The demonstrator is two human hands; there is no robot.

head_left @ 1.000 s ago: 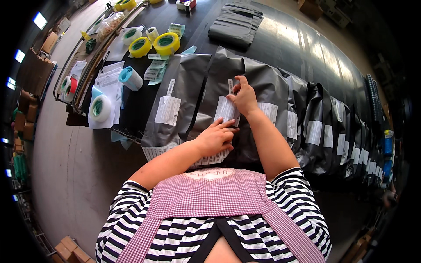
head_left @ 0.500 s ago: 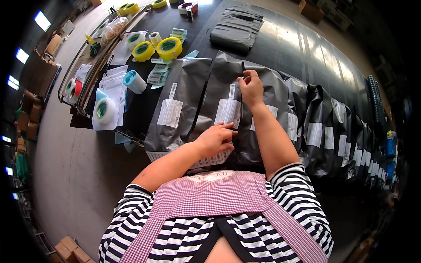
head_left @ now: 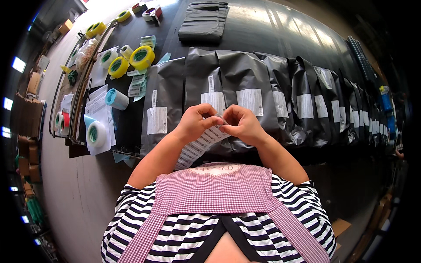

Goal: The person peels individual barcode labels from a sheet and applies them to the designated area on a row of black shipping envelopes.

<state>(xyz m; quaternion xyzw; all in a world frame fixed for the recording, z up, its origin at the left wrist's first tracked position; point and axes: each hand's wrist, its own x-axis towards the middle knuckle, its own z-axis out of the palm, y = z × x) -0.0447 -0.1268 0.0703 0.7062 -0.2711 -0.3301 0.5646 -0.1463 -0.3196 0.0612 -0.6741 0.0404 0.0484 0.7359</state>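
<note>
My left hand (head_left: 198, 122) and my right hand (head_left: 243, 125) meet in front of my chest, both closed in a pinch. Between them they grip the upper end of a sheet of barcode labels (head_left: 199, 147), which slants down to the left toward my apron. Just beyond my hands lies a grey plastic mailer bag (head_left: 201, 70) with a white label (head_left: 213, 100). A second grey bag (head_left: 243, 70) is right of it, a third (head_left: 171, 87) left of it. The fingertips hide whatever small piece may be between them.
More labelled grey bags (head_left: 305, 87) overlap in a row to the right. Folded bags (head_left: 203, 22) are stacked at the back. Yellow tape rolls (head_left: 141, 58), a blue label roll (head_left: 117, 99) and a clear tape roll (head_left: 96, 134) stand at the left. A metal rack (head_left: 81, 83) borders the table's left side.
My right hand has come down from the bag's upper part to join my left. The label sheet is now raised between both hands. The view has shifted, moving the table things leftward.
</note>
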